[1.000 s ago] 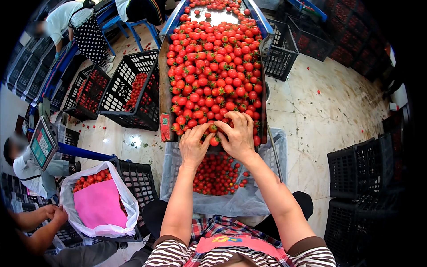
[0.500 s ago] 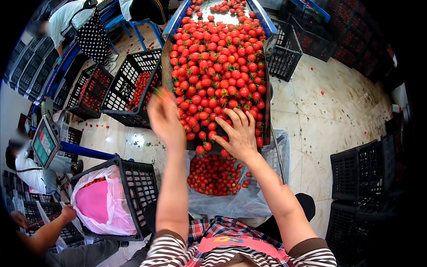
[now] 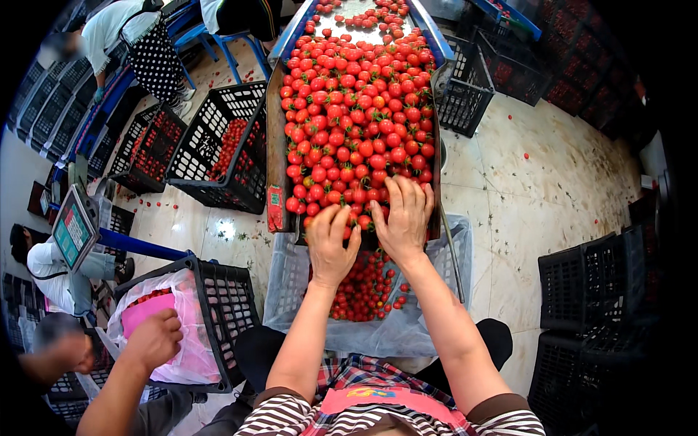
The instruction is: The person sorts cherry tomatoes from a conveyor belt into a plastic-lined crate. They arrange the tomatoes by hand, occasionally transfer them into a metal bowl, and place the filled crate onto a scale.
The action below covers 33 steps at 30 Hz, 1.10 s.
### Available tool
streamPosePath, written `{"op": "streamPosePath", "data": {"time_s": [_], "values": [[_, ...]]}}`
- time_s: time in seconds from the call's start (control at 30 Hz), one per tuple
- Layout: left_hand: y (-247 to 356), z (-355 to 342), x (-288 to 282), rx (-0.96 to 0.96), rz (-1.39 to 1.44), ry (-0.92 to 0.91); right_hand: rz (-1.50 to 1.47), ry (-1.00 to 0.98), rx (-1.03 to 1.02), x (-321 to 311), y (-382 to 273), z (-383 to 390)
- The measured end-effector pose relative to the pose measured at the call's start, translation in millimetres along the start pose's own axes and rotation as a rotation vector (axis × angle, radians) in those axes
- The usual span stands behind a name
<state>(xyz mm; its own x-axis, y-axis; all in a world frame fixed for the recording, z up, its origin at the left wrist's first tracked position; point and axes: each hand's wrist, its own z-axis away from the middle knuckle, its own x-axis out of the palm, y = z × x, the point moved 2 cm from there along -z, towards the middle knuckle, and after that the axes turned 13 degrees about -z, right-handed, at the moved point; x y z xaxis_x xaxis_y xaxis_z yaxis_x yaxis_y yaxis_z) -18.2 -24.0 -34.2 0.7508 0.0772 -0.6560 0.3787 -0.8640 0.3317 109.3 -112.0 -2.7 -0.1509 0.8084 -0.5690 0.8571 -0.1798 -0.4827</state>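
A heap of red cherry tomatoes (image 3: 356,116), some with green stems, fills a sloping metal chute (image 3: 275,156) in front of me. At its lower lip my left hand (image 3: 333,247) rests on the nearest tomatoes, fingers stretched and a little bent. Beside it, my right hand (image 3: 404,221) lies over tomatoes with its fingers apart and the thumb toward the left hand. Neither hand grips a tomato that I can make out; what lies under the fingers is hidden. Below the lip, a crate lined with clear plastic (image 3: 287,298) holds more tomatoes, partly covered by my forearms.
Left of the chute stands a black crate (image 3: 196,174) partly filled with tomatoes. Nearer, another person's hand (image 3: 156,338) is over a plastic-lined black crate (image 3: 233,320) with a pink sheet. A screen on a stand (image 3: 73,229) rises behind it. Stacked black crates (image 3: 582,283) stand right.
My left hand has come from the chute's left edge, where it held a tomato, to the lip beside my right hand. The other person's hand has moved over the pink sheet.
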Motion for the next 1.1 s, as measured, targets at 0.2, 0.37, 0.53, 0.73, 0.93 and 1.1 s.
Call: {"op": "streamPosePath", "data": {"time_s": [0.2, 0.37, 0.53, 0.73, 0.93, 1.1], "values": [[22.4, -49.3, 0.3, 0.002, -0.171, -0.159, 0.001, 0.09, -0.09, -6.8, -6.4, -0.7], [1.1, -7.8, -12.3, 0.133, -0.141, -0.105, 0.048, -0.05, -0.01, -1.1, -1.1, 0.7], [-14.2, -8.4, -15.3, -0.114, 0.027, 0.061, -0.005, -0.055, 0.002, -4.1, -2.6, 1.8], [7.8, -31.9, -5.9, 0.039, -0.222, -0.14, 0.01, -0.025, 0.019, -0.8, -3.8, 1.5], [6.4, -28.5, -8.9, 0.03, -0.15, -0.158, 0.027, 0.006, -0.011, -2.0, -0.3, 2.5], [3.1, -16.5, -10.5, 0.064, -0.114, -0.142, 0.016, -0.018, 0.005, -2.9, -2.3, 0.8]]}}
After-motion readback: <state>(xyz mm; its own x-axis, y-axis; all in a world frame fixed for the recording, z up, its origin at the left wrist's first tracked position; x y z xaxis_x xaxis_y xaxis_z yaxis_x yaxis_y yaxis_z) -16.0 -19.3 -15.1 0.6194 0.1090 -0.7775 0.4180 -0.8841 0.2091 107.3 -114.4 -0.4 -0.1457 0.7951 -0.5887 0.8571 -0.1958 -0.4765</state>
